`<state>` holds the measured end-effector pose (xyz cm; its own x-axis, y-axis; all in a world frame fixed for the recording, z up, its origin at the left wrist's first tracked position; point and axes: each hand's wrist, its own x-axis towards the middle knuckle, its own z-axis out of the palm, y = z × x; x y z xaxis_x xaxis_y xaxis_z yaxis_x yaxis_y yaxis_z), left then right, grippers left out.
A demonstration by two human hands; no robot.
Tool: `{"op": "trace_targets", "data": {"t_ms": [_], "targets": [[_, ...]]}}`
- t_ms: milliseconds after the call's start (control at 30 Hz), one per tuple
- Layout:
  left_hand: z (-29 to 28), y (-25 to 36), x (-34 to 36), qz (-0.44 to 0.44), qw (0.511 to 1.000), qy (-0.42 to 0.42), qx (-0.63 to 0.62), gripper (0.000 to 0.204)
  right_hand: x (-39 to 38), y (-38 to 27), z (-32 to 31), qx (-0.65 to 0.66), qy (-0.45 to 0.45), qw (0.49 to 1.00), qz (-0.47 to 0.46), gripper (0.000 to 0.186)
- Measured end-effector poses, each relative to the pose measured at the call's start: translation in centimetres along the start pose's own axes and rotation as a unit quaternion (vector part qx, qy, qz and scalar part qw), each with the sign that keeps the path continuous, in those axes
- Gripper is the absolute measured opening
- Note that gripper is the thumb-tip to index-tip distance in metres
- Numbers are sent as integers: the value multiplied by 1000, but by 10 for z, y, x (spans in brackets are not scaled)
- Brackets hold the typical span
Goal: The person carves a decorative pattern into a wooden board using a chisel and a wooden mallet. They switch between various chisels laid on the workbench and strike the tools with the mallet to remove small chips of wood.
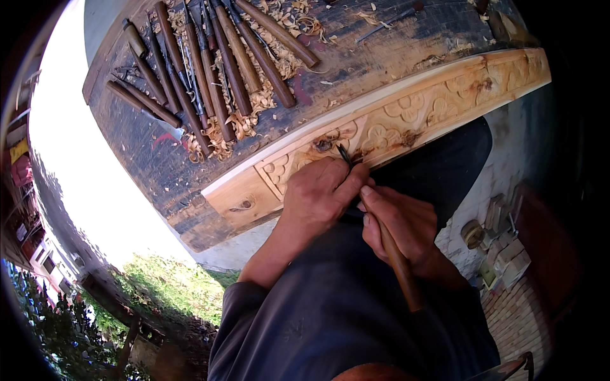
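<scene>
A long pale wooden board (438,108) carved with flower and scroll relief lies along the near edge of the workbench. My right hand (403,222) is wrapped round the brown wooden handle of a carving chisel (395,257), which slants down toward my body. Its dark metal tip touches or hovers close over the board beside a dark knot; I cannot tell which. My left hand (324,190) rests on the board's near edge, its fingers closed round the front of the chisel by the blade. The left fingertips are partly hidden behind the hand.
Many wooden-handled chisels (219,70) lie fanned among curled shavings (264,98) on the worn workbench (343,76). A thin metal tool (387,24) lies at the far side. Stacked blocks (508,254) stand on the floor at right; green plants (171,289) grow at lower left.
</scene>
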<state>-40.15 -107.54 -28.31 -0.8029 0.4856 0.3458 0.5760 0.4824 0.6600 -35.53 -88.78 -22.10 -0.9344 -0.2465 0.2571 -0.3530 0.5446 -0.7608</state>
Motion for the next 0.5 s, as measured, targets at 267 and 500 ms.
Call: {"op": "trace_targets", "data": {"t_ms": [267, 500], "targets": [[-4, 1, -1, -5, 1000, -30, 7, 38, -11, 16, 15, 6, 30, 999, -36, 36], [-5, -4, -7, 39, 999, -30, 15, 44, -22, 21, 13, 14, 36, 998, -47, 37]]}}
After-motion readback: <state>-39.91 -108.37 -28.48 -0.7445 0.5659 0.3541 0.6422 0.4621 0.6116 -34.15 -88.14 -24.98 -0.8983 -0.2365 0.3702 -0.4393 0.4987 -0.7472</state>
